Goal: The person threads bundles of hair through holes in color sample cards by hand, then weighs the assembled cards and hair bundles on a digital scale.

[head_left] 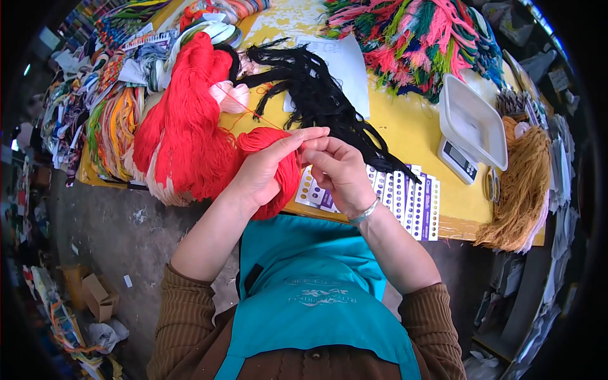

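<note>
A skein of red thread (254, 139) is gripped in my left hand (265, 170), looped around behind the palm and hanging below it. My right hand (339, 166) is closed in a pinch close to the left fingertips, where a thin red strand meets the fingers. That strand runs up and left over the table. To the left, a large hank of red thread (189, 120) drapes over the table's front edge. Under and beside my right hand lie white cards with rows of round holes (413, 206). Black thread (310, 79) spreads just beyond both hands.
On the yellow table (405, 126), a digital scale (458, 159) carries a white plastic tray (472, 120). Scissors (491, 185) lie beside tan thread (522, 183) at the right. Multicoloured hanks (424, 38) are at the back; more threads (117, 126) hang left. White paper (348, 69) lies under the black thread.
</note>
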Available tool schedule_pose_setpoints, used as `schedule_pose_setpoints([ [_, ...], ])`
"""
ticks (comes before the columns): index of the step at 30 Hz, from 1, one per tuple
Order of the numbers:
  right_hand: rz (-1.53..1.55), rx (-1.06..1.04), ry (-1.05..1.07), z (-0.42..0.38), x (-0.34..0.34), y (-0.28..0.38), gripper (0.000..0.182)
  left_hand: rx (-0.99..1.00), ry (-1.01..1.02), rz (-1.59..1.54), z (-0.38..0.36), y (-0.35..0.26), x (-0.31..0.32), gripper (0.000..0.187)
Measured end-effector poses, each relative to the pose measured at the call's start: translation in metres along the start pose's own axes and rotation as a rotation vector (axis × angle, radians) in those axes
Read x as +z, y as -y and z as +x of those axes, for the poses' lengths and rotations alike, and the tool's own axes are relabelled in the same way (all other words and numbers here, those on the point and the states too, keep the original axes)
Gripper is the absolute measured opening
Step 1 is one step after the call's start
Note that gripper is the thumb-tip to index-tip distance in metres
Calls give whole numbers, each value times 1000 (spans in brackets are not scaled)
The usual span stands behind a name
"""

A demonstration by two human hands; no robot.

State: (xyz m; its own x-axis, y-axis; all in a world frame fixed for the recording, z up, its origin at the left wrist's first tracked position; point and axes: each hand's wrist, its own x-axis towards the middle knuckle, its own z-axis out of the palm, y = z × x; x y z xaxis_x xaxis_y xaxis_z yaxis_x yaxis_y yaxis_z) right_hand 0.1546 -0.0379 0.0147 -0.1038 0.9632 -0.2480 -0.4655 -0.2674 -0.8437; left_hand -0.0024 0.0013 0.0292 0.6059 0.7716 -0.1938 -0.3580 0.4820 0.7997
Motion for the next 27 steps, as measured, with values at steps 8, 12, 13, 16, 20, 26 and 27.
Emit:
schedule_pose_setpoints([
  [8,-194,-472,-73,-5,2,-1,4,-8,12,-33,-1,4,-7,42],
  [12,201,-312,-106,-14,-22,24,10,-22,185,-59,-1,6,-14,34],
  [13,614,-202,126,-19,-36,37,16,-22,270,-180,-2,5,-26,32],
  [16,723,-368,255,-36,-133,85,13,184,288,-611,-19,-23,-66,24],
  [20,174,-855,-734,-141,-292,203,28,550,344,-609,-67,-80,-132,39],
  [26,-476,-1243,-1034,-149,-213,229,14,401,324,-580,-56,-70,-97,50],
  [27,-659,-1046,-935,-124,-184,199,15,295,183,-428,-44,-56,-88,44],
])
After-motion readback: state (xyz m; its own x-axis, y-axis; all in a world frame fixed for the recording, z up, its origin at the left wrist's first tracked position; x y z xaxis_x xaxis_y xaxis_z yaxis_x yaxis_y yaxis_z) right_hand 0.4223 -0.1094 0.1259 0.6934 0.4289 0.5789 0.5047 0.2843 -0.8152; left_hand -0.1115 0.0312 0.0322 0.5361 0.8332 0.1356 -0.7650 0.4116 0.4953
